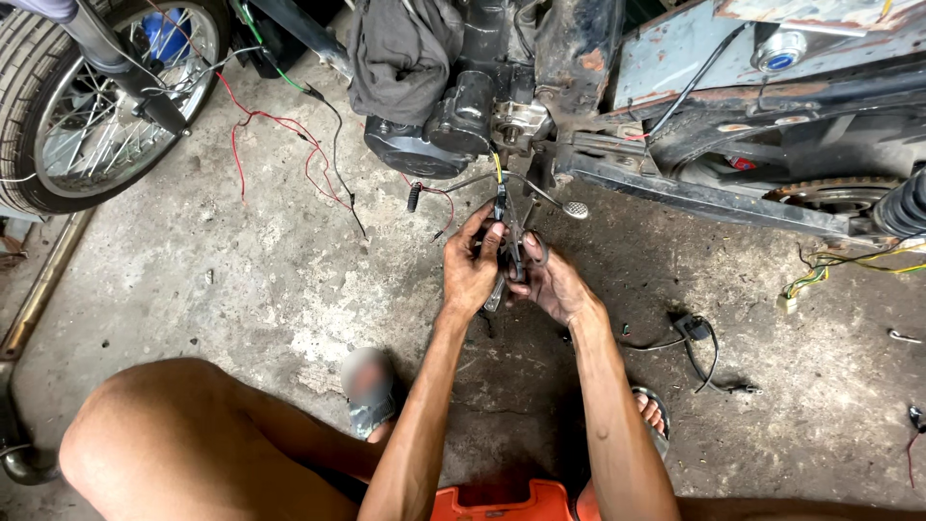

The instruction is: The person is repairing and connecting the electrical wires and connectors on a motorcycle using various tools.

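The left hand is closing its fingertips on a dark wire connector, which is hanging from a yellow wire just below the motorcycle engine. The right hand is wrapping its fingers around the handles of a pair of scissors, whose blades are pointing up toward the connector at the twelve o'clock side of the hands. Both hands are touching each other above the stained concrete floor. At ten o'clock, red wires are trailing across the floor toward a spoked wheel. At three o'clock, a bundle of yellow and green wires is lying near the rusty frame. At six o'clock, an orange stool is showing between the person's legs.
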